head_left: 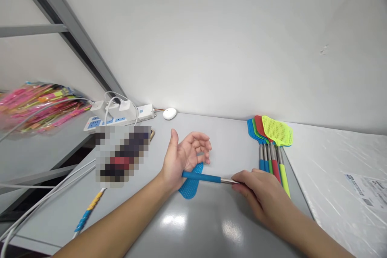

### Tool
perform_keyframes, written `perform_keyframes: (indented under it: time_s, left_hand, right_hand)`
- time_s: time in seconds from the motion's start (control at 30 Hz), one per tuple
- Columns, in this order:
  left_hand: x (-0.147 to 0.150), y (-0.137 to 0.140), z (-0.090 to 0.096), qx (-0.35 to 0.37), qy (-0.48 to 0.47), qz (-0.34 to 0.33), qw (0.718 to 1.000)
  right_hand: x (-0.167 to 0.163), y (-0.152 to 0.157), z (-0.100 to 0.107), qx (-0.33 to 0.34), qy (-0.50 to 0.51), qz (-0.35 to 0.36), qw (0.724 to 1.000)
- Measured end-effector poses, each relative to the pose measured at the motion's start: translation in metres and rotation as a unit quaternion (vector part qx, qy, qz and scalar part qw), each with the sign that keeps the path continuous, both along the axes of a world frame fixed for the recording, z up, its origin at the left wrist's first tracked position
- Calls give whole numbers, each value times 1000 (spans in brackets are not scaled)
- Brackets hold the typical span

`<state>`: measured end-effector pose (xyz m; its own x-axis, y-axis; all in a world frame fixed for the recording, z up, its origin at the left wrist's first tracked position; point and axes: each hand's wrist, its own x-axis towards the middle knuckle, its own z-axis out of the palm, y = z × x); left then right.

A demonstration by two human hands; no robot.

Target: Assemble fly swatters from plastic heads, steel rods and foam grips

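My right hand (256,189) pinches the metal shaft of a fly swatter with a blue grip (205,177), held nearly level above the table. The grip's far end touches the base of my left palm. My left hand (189,153) is turned palm up, with the thumb raised and the fingers loosely curled, not closed on anything. Under the grip and my left wrist shows a blue perforated swatter head (190,187); I cannot tell whether it belongs to the same swatter.
Several fly swatters (276,131) in blue, green, red and yellow lie together at right, beside a white plastic-wrapped board (341,165). At left are a power strip (121,120) with cables, a blurred-out phone (123,157), a white oval device (169,113) and bagged colourful items (45,107).
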<state>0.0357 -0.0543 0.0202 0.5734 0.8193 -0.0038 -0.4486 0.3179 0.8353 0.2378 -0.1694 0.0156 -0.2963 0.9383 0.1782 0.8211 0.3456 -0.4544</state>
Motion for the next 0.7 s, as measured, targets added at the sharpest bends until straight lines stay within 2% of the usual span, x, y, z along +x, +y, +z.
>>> perform_keyframes:
  time_s: [0.17,0.33,0.43,0.5,0.53,0.57,0.6,0.63,0.7]
  left_hand:
    - [1,-2,-1,-7,-19,-6,1000]
    - [1,1,-3,15,-3,0,1000]
    - [1,4,-4,75,29,13,997]
    - [-1,4,-4,157,87,44,983]
    - [-2,3,-3,216,133,68,965]
    - [-4,1,-1,292,185,92,934]
    - [-5,-2,1,381,236,110,887]
    - [-6,-5,3,475,282,118,825]
    - [-5,-13,7,635,343,106,684]
  right_hand:
    - [-3,-1,-2,-5,11,1,1000]
    - [-5,1,-3,-27,17,-14,999]
    - [-4,3,-1,-37,28,-26,999]
    - [-2,5,2,-36,38,-32,998]
    - [-2,5,3,-32,42,-34,998]
    - [-1,6,3,-26,45,-34,998]
    - [-1,6,3,-18,47,-34,998]
    - [-1,6,3,-9,48,-34,998]
    - [-3,5,1,10,49,-36,998]
